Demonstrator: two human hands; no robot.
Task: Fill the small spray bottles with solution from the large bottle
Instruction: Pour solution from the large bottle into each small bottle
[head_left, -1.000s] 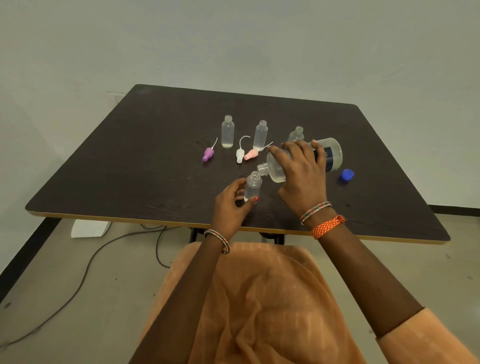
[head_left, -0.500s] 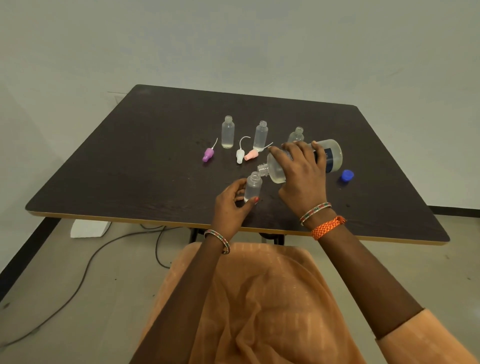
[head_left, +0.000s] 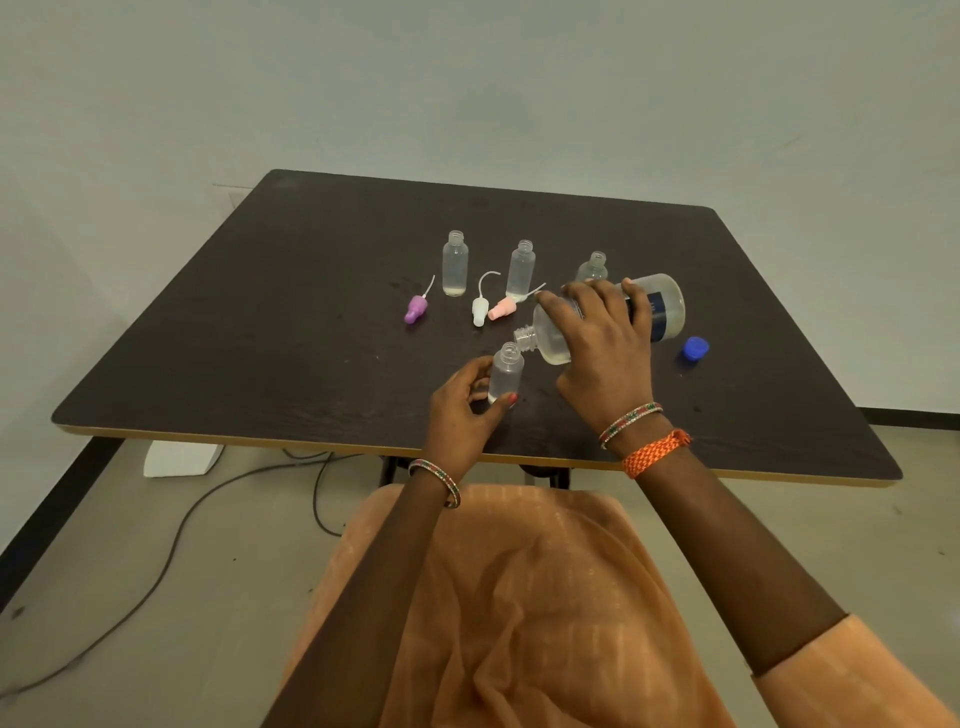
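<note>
Head view: right hand (head_left: 602, 348) grips tilted large bottle (head_left: 665, 312), neck over small bottle (head_left: 505, 371); left hand (head_left: 462, 410) clasps it steady for pouring.

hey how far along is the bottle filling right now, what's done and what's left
Done: little. The two small bottles at the back show only a thin layer of liquid at the bottom; the third is partly hidden. In hand: the right hand tips the large bottle over the small bottle held by the left hand. Left: topping up the rest, then fitting the spray tops.
</note>
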